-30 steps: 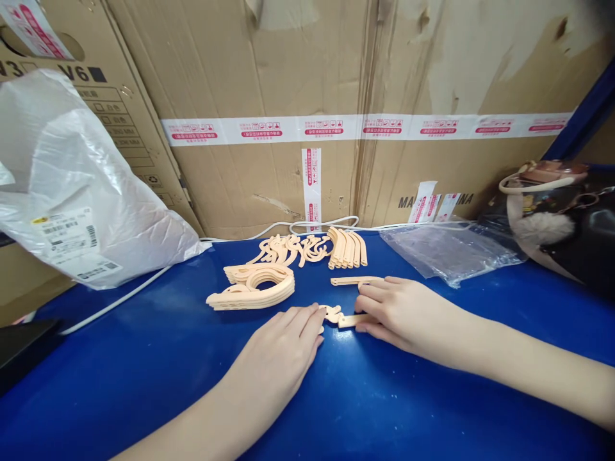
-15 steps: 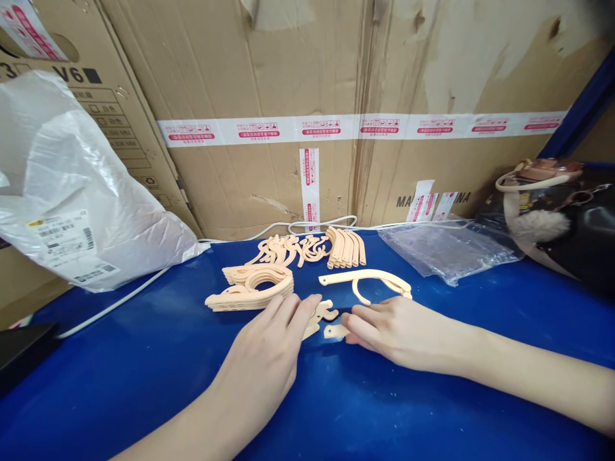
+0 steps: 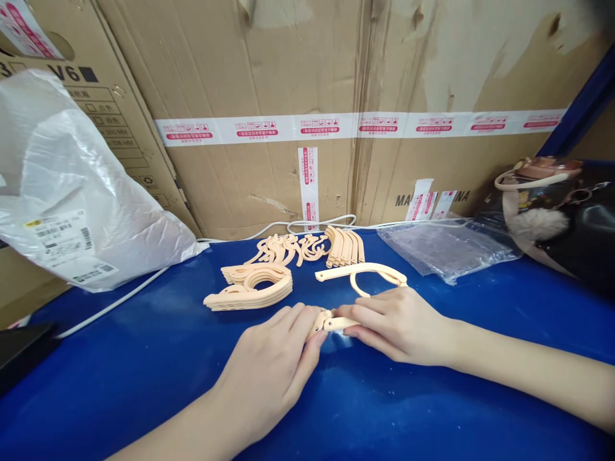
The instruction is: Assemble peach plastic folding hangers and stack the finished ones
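Observation:
My left hand (image 3: 281, 349) is closed around a small beige plastic hanger piece (image 3: 318, 323), most of it hidden by the fingers. Between the fingertips and thumb of my right hand (image 3: 391, 323) is a beige folding-hanger arm (image 3: 336, 323), its holed end against the piece in my left hand. Whether the two are joined, I cannot tell. Just behind my right hand lies another long, curved hanger arm (image 3: 360, 271) with a curved hook part under it, partly covered by that hand. To the left, a stack of folded beige hangers (image 3: 250, 298) rests on the blue table (image 3: 375, 410).
Loose hooks (image 3: 286, 248) and a row of curved arms (image 3: 344, 247) lie at the back. A clear plastic bag (image 3: 446, 246) is on the right, near a black bag (image 3: 586, 224). A white parcel (image 3: 81, 192) leans at left; a white cable (image 3: 120, 301) runs past it.
My left hand has shifted slightly down and closed around its piece. My right hand has moved a little left, bringing the arm's end against that piece.

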A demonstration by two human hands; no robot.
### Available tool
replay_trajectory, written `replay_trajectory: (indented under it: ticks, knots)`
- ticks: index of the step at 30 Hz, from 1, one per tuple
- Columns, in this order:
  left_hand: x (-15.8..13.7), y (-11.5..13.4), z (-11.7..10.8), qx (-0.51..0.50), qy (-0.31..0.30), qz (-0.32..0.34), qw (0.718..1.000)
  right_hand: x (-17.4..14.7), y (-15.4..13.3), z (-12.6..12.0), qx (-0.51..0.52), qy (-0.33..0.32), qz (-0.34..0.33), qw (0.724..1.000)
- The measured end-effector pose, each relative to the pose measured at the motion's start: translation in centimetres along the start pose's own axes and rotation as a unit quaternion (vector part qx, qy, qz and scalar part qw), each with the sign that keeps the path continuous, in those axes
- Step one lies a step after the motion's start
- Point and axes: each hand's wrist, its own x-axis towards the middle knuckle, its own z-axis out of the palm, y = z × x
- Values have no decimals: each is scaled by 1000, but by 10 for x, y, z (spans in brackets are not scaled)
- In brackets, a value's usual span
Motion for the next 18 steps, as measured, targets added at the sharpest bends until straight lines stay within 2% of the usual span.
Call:
replay_trajectory:
  ticks: [5, 10, 13, 18]
  knots:
    - [2, -1, -3, -60, -43, -16, 997, 2, -2, 0, -32, 33, -16, 999]
    - [4, -3, -7, -90, -119, -16, 989, 4, -6, 0, -56, 47, -35, 997]
    - [5, -4, -6, -55, -134, -6, 989, 3, -7, 0, -57, 45, -36, 997]
    - [4, -8, -1, 76, -109, 49, 990, 3, -7, 1, -43, 22, -30, 998]
